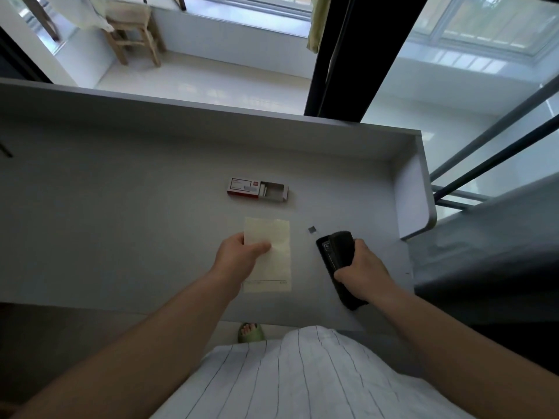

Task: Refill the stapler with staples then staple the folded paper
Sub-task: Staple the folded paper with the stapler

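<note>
A folded cream paper [273, 264] lies flat on the grey desk [121, 222], near its front edge. My left hand [239, 254] pinches the paper's upper left edge, thumb on top. To the right, a black stapler [334, 252] points away from me, and my right hand [361, 269] grips it from the right side. Its top looks slightly raised at the front. Behind the paper sits a red and white staple box [257, 189] with its drawer slid open to the right. A small grey bit, perhaps a strip of staples [312, 229], lies just beyond the stapler's nose.
The desk has a raised back wall [211, 116] and a raised right side panel [414, 195]. A metal rail frame [484, 164] stands to the right. A wooden stool [133, 34] is on the floor beyond the desk. My sandalled foot [249, 331] shows below the front edge.
</note>
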